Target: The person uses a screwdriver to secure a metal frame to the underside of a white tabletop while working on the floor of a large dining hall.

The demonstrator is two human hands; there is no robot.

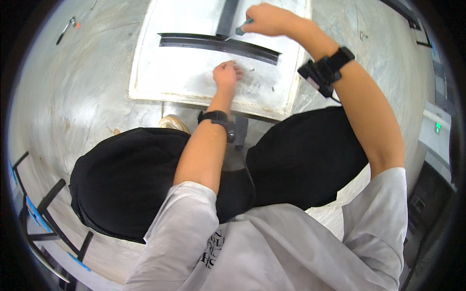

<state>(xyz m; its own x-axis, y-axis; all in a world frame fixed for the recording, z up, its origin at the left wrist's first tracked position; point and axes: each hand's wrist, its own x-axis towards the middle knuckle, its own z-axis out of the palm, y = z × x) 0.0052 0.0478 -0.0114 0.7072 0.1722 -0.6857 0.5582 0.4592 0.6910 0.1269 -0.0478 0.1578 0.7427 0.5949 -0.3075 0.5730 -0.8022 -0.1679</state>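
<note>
My right hand (269, 20) is closed around the green handle of a screwdriver (239, 31). Its thin shaft slants down to the left, and the tip meets a black metal bar (194, 41) where a second black bar (227, 18) joins it like a T. Both bars lie on a white board (165, 72). Just below the crossbar, over the board, is my left hand (227, 74) with its fingers curled in. Whether something small sits in those fingers I cannot make out. A small pale piece (251, 69) lies on the board beside them.
On the grey floor at the far left rests a tool with a dark handle and metal head (66, 30), beside a small orange piece (78, 25). Black frames (51, 194) stand at the lower left. My knees flank the board's near edge.
</note>
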